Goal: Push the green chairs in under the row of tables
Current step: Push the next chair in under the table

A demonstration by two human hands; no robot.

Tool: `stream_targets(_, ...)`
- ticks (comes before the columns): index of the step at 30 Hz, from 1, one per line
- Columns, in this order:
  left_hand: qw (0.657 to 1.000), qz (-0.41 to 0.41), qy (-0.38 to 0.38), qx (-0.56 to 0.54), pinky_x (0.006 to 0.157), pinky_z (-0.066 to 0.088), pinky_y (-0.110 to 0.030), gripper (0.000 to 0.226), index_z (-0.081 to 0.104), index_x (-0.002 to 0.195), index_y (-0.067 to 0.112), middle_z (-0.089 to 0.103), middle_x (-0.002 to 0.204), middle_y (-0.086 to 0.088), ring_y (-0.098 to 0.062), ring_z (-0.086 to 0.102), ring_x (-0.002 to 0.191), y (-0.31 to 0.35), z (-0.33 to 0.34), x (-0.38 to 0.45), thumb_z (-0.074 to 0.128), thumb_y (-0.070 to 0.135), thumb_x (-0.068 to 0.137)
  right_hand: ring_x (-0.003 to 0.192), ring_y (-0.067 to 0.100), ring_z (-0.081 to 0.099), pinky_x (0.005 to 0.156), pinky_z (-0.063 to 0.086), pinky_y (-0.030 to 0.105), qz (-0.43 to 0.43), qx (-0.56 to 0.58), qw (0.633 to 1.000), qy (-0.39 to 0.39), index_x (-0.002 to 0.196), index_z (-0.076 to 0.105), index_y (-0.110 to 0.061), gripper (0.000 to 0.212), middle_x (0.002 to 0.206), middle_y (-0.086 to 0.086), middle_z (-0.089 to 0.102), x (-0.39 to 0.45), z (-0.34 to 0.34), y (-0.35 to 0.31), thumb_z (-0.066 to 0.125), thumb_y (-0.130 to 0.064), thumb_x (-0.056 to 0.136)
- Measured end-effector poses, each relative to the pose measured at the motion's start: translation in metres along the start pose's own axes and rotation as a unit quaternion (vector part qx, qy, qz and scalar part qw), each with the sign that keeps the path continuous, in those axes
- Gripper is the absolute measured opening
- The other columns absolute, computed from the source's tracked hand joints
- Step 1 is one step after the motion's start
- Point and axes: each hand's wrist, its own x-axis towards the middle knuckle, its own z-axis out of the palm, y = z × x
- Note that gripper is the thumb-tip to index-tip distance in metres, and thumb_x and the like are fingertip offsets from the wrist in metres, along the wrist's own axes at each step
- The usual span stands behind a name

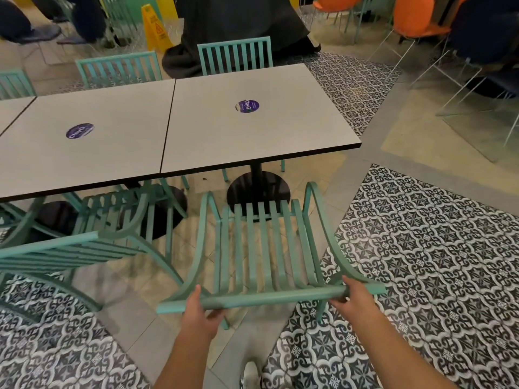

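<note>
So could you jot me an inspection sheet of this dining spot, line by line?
Surface: row of tables, pale tops, each with a round purple sticker.
Job's things: near green chair not yet under; neighbouring chair partly under.
Clutter: nothing seen on the tops.
Hands: left hand and right hand grip the near chair's top rail.
Cables: nothing seen.
Surroundings: yellow wet-floor sign, orange chairs, patterned floor tiles.
</note>
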Motion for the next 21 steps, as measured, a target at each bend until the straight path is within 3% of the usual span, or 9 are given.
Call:
stream_targets(2, 1.0, -0.01, 0.016, 0.016, 0.096, 0.047, -0.051, 0.045, 0.043, 0.126, 0.006, 0.05, 0.119, -0.017, -0.039, 0.05, 0.116, 0.001, 0.002, 0.004, 0.064, 0.018, 0.089, 0.104, 0.036, 0.051, 0.096, 0.046, 0.048, -0.008, -0.087, 0.996, 0.01, 0.1, 0.053, -0.003, 0.008, 0.123, 0.02, 0.046, 0.002, -0.003, 0.001, 0.047, -0.002, 0.094)
stream_targets(4, 0.999, -0.02, 0.026, 0.022, 0.096, 0.046, -0.05, 0.037, 0.041, 0.12, 0.005, 0.049, 0.113, -0.017, -0.039, 0.048, 0.12, 0.002, 0.004, 0.007, 0.06, 0.011, 0.09, 0.108, 0.038, 0.05, 0.098, 0.044, 0.052, -0.027, -0.121, 0.992, 0.023, 0.088, 0.051, -0.004, 0.006, 0.114, 0.022, 0.047, 0.005, -0.004, 0.0, 0.048, -0.003, 0.094)
stream_targets(7, 0.999, -0.025, 0.032, 0.023, 0.1, 0.043, -0.051, 0.032, 0.037, 0.115, 0.004, 0.044, 0.113, -0.017, -0.038, 0.046, 0.123, -0.001, 0.012, 0.005, 0.056, 0.008, 0.09, 0.11, 0.039, 0.049, 0.098, 0.044, 0.052, -0.043, -0.126, 0.991, 0.012, 0.085, 0.05, -0.003, 0.008, 0.118, 0.025, 0.049, 0.018, -0.002, -0.007, 0.047, -0.003, 0.093)
stream_targets(9, 0.999, -0.021, 0.035, 0.019, 0.101, 0.042, -0.052, 0.035, 0.037, 0.12, 0.004, 0.041, 0.115, -0.018, -0.039, 0.045, 0.124, -0.003, 0.02, 0.005, 0.055, 0.007, 0.09, 0.111, 0.038, 0.052, 0.1, 0.044, 0.047, -0.034, -0.09, 0.995, -0.007, 0.088, 0.051, -0.004, 0.009, 0.109, 0.024, 0.053, 0.03, 0.002, -0.013, 0.044, -0.002, 0.093)
stream_targets(11, 0.999, -0.014, 0.035, 0.02, 0.101, 0.042, -0.053, 0.04, 0.037, 0.127, 0.003, 0.041, 0.116, -0.019, -0.041, 0.044, 0.125, -0.002, 0.03, 0.008, 0.055, 0.007, 0.091, 0.094, 0.03, 0.057, 0.098, 0.046, 0.042, -0.036, -0.1, 0.994, 0.026, 0.095, 0.054, 0.0, 0.008, 0.108, 0.024, 0.053, 0.035, 0.013, -0.023, 0.047, -0.003, 0.093)
stream_targets(13, 0.999, -0.011, 0.035, 0.019, 0.101, 0.041, -0.054, 0.046, 0.035, 0.133, 0.002, 0.042, 0.119, -0.02, -0.042, 0.043, 0.125, -0.002, 0.038, 0.011, 0.054, 0.006, 0.091, 0.085, 0.028, 0.053, 0.097, 0.047, 0.047, -0.041, -0.133, 0.989, 0.055, 0.089, 0.053, -0.003, 0.004, 0.105, 0.02, 0.052, 0.032, 0.019, -0.029, 0.05, -0.005, 0.092)
stream_targets(16, 0.999, -0.018, 0.039, 0.016, 0.101, 0.042, -0.054, 0.045, 0.036, 0.133, 0.003, 0.042, 0.117, -0.018, -0.041, 0.044, 0.124, 0.0, 0.053, 0.019, 0.052, 0.005, 0.092, 0.094, 0.033, 0.049, 0.097, 0.045, 0.05, -0.027, -0.108, 0.991, 0.074, 0.084, 0.048, -0.002, 0.009, 0.092, 0.016, 0.048, 0.034, 0.037, -0.039, 0.05, -0.004, 0.093)
stream_targets(19, 0.998, -0.031, 0.048, 0.007, 0.098, 0.043, -0.054, 0.041, 0.04, 0.13, 0.003, 0.046, 0.116, -0.017, -0.039, 0.046, 0.123, 0.006, 0.07, 0.03, 0.054, 0.005, 0.091, 0.088, 0.029, 0.051, 0.09, 0.048, 0.04, -0.018, -0.099, 0.993, 0.063, 0.092, 0.048, 0.0, 0.009, 0.102, 0.016, 0.05, 0.034, 0.051, -0.048, 0.053, -0.008, 0.091)
stream_targets(21, 0.998, -0.038, 0.046, -0.002, 0.093, 0.046, -0.053, 0.045, 0.04, 0.133, 0.002, 0.049, 0.124, -0.018, -0.039, 0.048, 0.12, 0.011, 0.082, 0.033, 0.055, 0.004, 0.09, 0.087, 0.03, 0.054, 0.088, 0.049, 0.038, -0.029, -0.113, 0.992, 0.047, 0.096, 0.051, -0.002, 0.026, 0.109, 0.019, 0.053, 0.035, 0.062, -0.054, 0.065, -0.016, 0.079)
